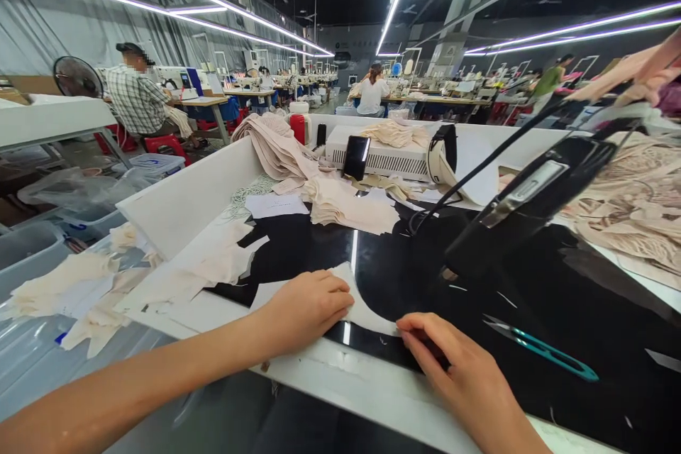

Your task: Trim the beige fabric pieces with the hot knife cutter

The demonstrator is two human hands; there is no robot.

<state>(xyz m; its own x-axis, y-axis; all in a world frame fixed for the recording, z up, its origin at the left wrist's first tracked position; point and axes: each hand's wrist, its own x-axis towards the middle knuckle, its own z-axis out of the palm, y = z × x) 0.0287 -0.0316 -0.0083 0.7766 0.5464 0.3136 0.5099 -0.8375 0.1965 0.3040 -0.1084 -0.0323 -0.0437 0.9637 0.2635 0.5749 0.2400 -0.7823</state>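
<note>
A curved piece of pale cream fabric (367, 312) lies near the front edge of the glossy black work surface (415, 277). My left hand (311, 308) rests on its left part, fingers bent and pressed together on the cloth. At its narrow right tip, my right hand (457, 362) pinches the fabric between thumb and forefinger. Teal-handled thread snips (543, 351) lie to the right of that hand. Beyond my hands sits a stack of cut cream fabric pieces (351, 207). What lies under my left palm is hidden.
More cut fabric (213, 262) spreads at the left edge. A tilted black device (521, 191) with a metal plate and cables rises at right, before heaped beige cloth (633, 206). A phone (356, 157) leans at the back. Co-workers (138, 96) sit farther off.
</note>
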